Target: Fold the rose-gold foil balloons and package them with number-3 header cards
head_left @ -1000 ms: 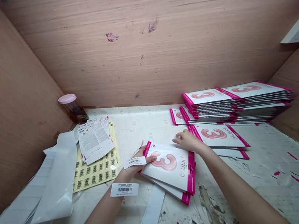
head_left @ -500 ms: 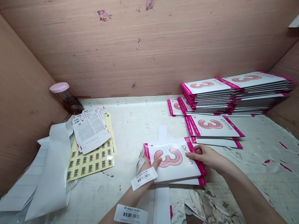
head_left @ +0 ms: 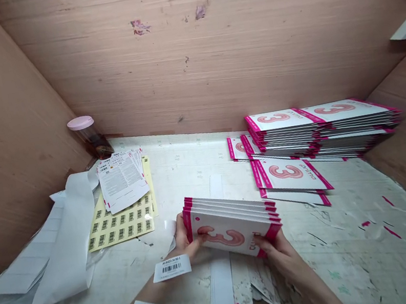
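Between both hands I hold a small stack of flat white-and-pink packets (head_left: 223,236), tilted so that several upper edges show. The front one carries a pink balloon-like "3". My left hand (head_left: 188,240) grips the left end, its thumb across the front face. At the right end my right hand (head_left: 276,249) grips the lower corner, thumb on the front. Two white barcode labels (head_left: 171,268) stick to my left wrist and forearm. Beneath the packets, narrow white paper strips (head_left: 221,289) lie on the worktop.
Piles of like packets (head_left: 287,140) stand at the back right, with a few looser packets (head_left: 290,173) before them. On the left are yellow barcode sticker sheets (head_left: 122,225), printed papers (head_left: 122,181), white backing paper (head_left: 66,242) and a pink-lidded jar (head_left: 89,134). Pink scraps (head_left: 391,232) litter the right.
The packets have gone from lying nearly flat to standing tilted up in my hands, their upper edges now fanned in view. Both hands have moved lower and slightly left.
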